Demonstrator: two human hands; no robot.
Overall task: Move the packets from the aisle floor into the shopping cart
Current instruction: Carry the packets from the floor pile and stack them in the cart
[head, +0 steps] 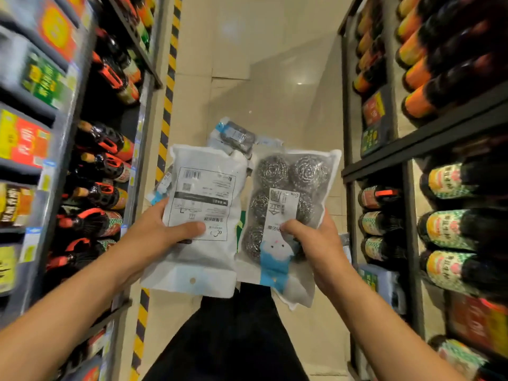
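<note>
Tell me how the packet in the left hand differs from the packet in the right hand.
The left packet shows a plain white printed back with a barcode; the right packet is clear, showing steel scouring balls and a blue cartoon figure. The left packet is held nearly straight, the right packet tilted. Both are flat pouches, each pinched by one of the hands: left hand, right hand.

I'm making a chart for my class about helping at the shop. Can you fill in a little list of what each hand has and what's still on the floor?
left hand: grips a white packet, printed back side showing
right hand: grips a clear packet of steel scrubbers
floor: more packets lie beyond the held ones
shelves: bottles on both sides of the aisle
shopping cart: not in view
</note>
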